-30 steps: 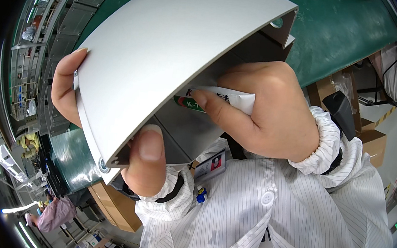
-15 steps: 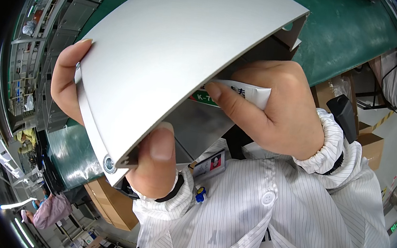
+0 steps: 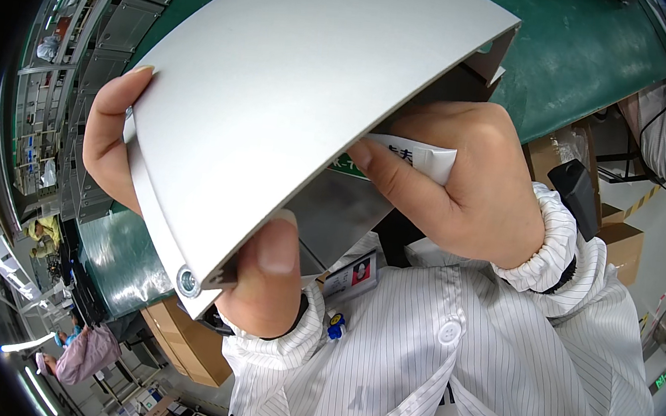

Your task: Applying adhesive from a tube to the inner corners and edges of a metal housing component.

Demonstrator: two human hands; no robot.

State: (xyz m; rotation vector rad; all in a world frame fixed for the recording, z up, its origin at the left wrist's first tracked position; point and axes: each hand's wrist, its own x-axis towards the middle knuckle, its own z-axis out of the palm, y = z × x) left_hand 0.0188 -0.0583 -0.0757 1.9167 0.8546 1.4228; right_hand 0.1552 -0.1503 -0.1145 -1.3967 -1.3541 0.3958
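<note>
A large white box-like housing point(image 3: 305, 85), smooth on its upper face and hollow on the side toward me, is tilted up in front of my chest. My left hand point(image 3: 267, 270) grips its near left end, thumb at the open edge and fingers round the far side. A round metal fitting point(image 3: 189, 281) sits at its lower corner. Inside the opening, my right hand point(image 3: 471, 185) closes round a white-and-green squeeze tube point(image 3: 430, 161), thumb pressed on it. The tube's front end and my right fingertips are hidden under the housing.
Behind the housing lies a green-topped workbench point(image 3: 595, 65). Cardboard boxes stand at the lower left point(image 3: 188, 342) and on the right point(image 3: 622, 248). Grey metal cases point(image 3: 135, 16) line the left side. A person in a pink garment point(image 3: 90, 355) is far off at lower left.
The housing's near edge has shifted slightly to the right and covers a little more of the tube. My left thumb has moved slightly right with it. Both grips stay the same.
</note>
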